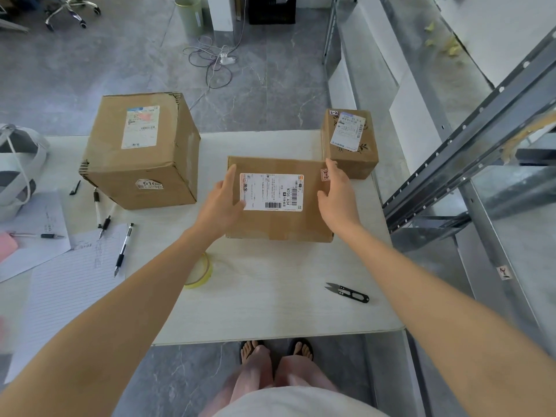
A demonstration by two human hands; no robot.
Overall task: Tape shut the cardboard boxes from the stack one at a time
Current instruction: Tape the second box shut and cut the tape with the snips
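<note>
Cardboard boxes: three. The large box (pixel 141 152) sits centre left, the flat box (pixel 279 200) mid-frame, the small box (pixel 350 145) right of centre.
Shipping labels (pixel 272 191): three, one on top of each box.
Pens (pixel 123 249): four, all lower left.
Paper sheets: two, a lined sheet (pixel 69 284) and a handwritten sheet (pixel 45 224).
Tape roll (pixel 201 270): one.
Snips (pixel 347 292): one pair.
Hands: two, left hand (pixel 222 203) and right hand (pixel 337 197).
Sandalled feet (pixel 276 350): two, bottom centre.

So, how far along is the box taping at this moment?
Done: no fresh tape shows plainly on any box. In hand: the left hand and right hand rest on the flat box at mid-table. Left: the tape roll and the snips lie untouched, so this box needs sealing; the large box and small box wait behind, their seals unclear.
</note>
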